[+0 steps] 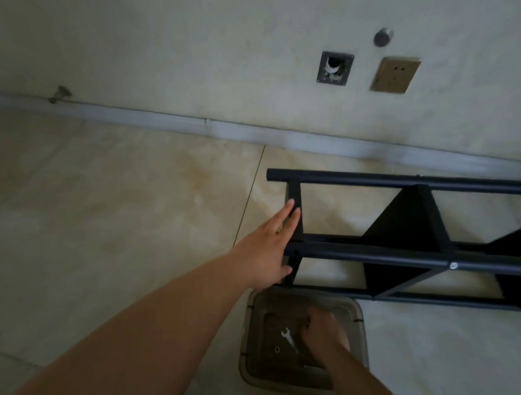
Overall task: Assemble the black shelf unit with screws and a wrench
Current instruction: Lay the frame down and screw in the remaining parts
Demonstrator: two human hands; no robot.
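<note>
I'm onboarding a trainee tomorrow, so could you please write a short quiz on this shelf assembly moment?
1. True or false: the left hand rests flat against the end of the black shelf unit.
2. Where does the wrench lie? A) on the floor tiles B) in the plastic bin C) on the shelf unit
3. Fill in: the right hand reaches into the ____.

Key: 1 true; 2 B; 3 bin. Whether the right hand holds anything cannot be told.
</note>
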